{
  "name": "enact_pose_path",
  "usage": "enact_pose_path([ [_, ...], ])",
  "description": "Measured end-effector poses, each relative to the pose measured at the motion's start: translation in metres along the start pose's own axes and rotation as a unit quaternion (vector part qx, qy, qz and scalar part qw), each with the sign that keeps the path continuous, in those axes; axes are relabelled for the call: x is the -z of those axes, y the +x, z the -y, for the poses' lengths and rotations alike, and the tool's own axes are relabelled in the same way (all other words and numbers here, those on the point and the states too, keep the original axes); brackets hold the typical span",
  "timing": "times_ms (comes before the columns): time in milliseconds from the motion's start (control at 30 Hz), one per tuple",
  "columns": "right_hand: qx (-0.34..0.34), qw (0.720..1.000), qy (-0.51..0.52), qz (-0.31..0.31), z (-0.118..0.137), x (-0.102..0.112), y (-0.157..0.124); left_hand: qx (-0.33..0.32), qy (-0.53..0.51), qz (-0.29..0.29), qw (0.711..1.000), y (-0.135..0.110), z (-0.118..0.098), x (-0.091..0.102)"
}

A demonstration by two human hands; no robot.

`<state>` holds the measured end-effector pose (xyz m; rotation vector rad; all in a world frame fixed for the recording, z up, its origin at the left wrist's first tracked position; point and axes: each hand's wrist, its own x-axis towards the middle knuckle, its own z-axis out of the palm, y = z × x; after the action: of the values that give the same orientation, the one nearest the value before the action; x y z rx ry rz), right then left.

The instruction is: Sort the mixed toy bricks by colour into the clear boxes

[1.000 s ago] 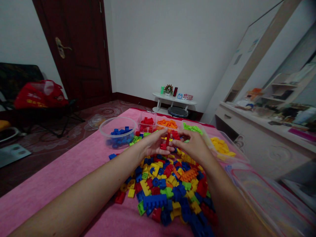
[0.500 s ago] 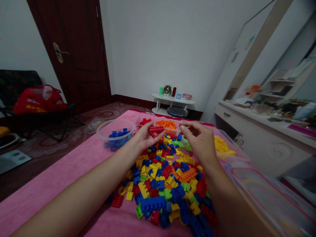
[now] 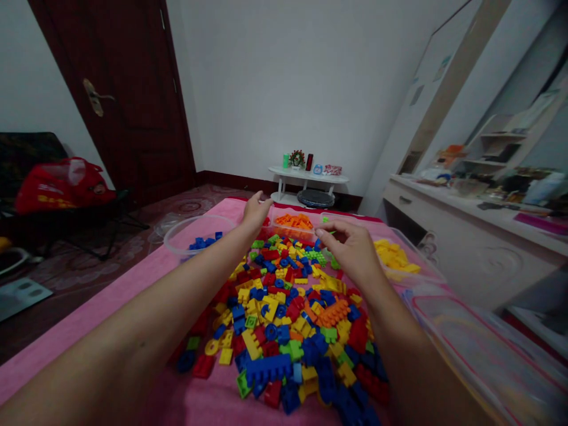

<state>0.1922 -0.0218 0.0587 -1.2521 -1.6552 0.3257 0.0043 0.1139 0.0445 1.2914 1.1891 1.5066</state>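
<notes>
My left hand (image 3: 256, 212) is stretched out over the clear box of red bricks (image 3: 267, 222) at the far side of the table. Its visible fingers are apart, and no brick shows in it; its palm side is hidden. My right hand (image 3: 348, 242) hovers above the far right of a loose pile of toy building bricks (image 3: 284, 313) in mixed colours. Thumb and fingertips are drawn together in a pinch, and anything between them is too small to make out. A clear box of orange bricks (image 3: 293, 222) stands between the hands.
A round clear tub of blue bricks (image 3: 204, 244) stands at the left, partly behind my left forearm. To the right are a clear box of yellow bricks (image 3: 394, 257) and a red-rimmed clear lid or box (image 3: 479, 349). Pink cloth (image 3: 115, 313) covers the table.
My left hand has moved away and slightly left, from above the pile to over the red box. The red bricks seen in it before no longer show. My right hand shifted slightly left.
</notes>
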Motion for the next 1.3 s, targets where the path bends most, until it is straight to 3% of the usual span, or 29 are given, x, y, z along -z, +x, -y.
enact_pose_path([
  [100, -0.016, 0.99, -0.087, 0.106, -0.02, -0.011, -0.003, -0.119, 0.116, 0.076, 0.983, -0.024, 0.004, -0.008],
  [167, -0.026, 0.97, -0.162, 0.177, -0.032, -0.02, -0.008, -0.152, 0.2, 0.18, 0.951, -0.04, 0.008, -0.008],
  [233, -0.033, 0.945, -0.241, 0.219, -0.042, -0.029, -0.013, -0.171, 0.285, 0.246, 0.91, -0.054, 0.013, -0.005],
  [333, -0.021, 0.92, -0.312, 0.237, -0.052, -0.037, -0.019, -0.189, 0.381, 0.274, 0.862, -0.068, 0.021, 0.002],
  [567, -0.032, 0.889, -0.369, 0.269, -0.043, -0.04, -0.023, -0.201, 0.473, 0.314, 0.798, -0.087, 0.028, 0.006],
  [767, -0.042, 0.876, -0.392, 0.278, -0.039, -0.041, -0.023, -0.184, 0.466, 0.305, 0.81, -0.099, 0.028, -0.002],
  [967, -0.039, 0.881, -0.388, 0.268, -0.045, -0.039, -0.022, -0.192, 0.499, 0.31, 0.786, -0.1, 0.024, 0.0],
  [1167, -0.05, 0.883, -0.382, 0.267, -0.042, -0.033, -0.02, -0.139, 0.489, 0.303, 0.806, -0.093, 0.022, 0.005],
  [1300, -0.047, 0.887, -0.385, 0.251, -0.036, -0.025, -0.016, -0.14, 0.49, 0.292, 0.809, -0.089, 0.023, 0.008],
])
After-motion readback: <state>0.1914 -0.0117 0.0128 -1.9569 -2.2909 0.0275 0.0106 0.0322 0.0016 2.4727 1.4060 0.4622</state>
